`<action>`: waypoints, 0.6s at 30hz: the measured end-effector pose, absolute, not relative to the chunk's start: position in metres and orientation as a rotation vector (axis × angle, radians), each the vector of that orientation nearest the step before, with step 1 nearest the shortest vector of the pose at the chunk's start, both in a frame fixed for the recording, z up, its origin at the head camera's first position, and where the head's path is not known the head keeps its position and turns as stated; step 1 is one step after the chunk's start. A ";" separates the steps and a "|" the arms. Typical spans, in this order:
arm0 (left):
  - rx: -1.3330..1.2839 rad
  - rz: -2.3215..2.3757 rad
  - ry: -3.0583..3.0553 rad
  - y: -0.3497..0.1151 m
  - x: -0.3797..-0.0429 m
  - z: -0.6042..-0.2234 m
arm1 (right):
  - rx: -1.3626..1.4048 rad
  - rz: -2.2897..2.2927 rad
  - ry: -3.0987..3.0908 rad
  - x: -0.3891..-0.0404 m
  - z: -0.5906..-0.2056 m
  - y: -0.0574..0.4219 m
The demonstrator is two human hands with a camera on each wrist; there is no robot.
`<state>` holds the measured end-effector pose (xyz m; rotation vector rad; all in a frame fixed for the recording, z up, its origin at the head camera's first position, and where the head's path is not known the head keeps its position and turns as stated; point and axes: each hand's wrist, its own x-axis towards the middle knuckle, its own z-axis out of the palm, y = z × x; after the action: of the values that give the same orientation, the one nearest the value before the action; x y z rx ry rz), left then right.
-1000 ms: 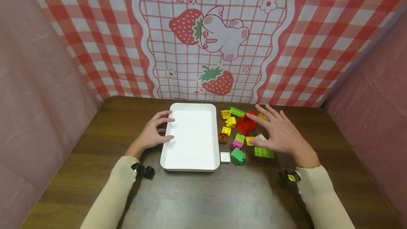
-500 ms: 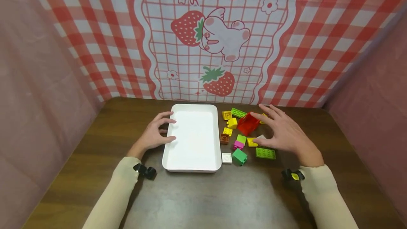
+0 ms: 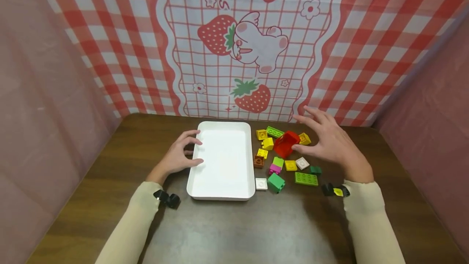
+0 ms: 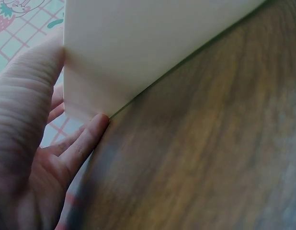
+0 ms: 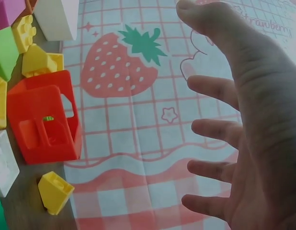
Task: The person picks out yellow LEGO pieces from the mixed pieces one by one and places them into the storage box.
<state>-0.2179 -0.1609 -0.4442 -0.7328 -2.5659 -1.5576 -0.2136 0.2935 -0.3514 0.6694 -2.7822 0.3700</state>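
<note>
My left hand [image 3: 176,154] rests at the left side of a white rectangular tray [image 3: 224,162], fingertips and thumb just over its rim. In the left wrist view, one fingertip [image 4: 101,120] touches the bottom of the tray's outer wall. Over the right side of the table my right hand [image 3: 331,146] hovers with fingers spread and holds nothing. Nearest to it are a red window-frame block [image 3: 287,144] and a yellow sloped brick [image 3: 304,139]. The right wrist view shows that red block [image 5: 45,117] standing well apart from the fingers.
Several toy bricks lie right of the tray: a green brick [image 3: 276,183], a light green plate [image 3: 306,179], a dark green brick [image 3: 315,170], a brown brick [image 3: 258,161], a white tile [image 3: 261,184]. A strawberry-print cloth [image 3: 253,97] hangs along the table's back edge.
My right hand has lifted and moved back, off the white, yellow and dark green bricks it partly covered. My left hand stays at the tray's side.
</note>
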 end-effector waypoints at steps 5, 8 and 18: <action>-0.728 -1.559 -2.575 -0.161 -0.218 -0.443 | 0.682 0.366 -2.769 -0.216 -0.351 0.291; -0.726 -1.564 -2.573 -0.161 -0.218 -0.442 | 0.673 0.365 -2.770 -0.216 -0.351 0.290; -0.707 -1.554 -2.578 -0.161 -0.218 -0.441 | 0.600 0.371 -2.785 -0.222 -0.353 0.288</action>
<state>-0.2176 -0.1607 -0.4410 -0.7068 -2.5777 -1.5544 -0.2216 0.2881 -0.3528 0.6001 -2.7846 0.3707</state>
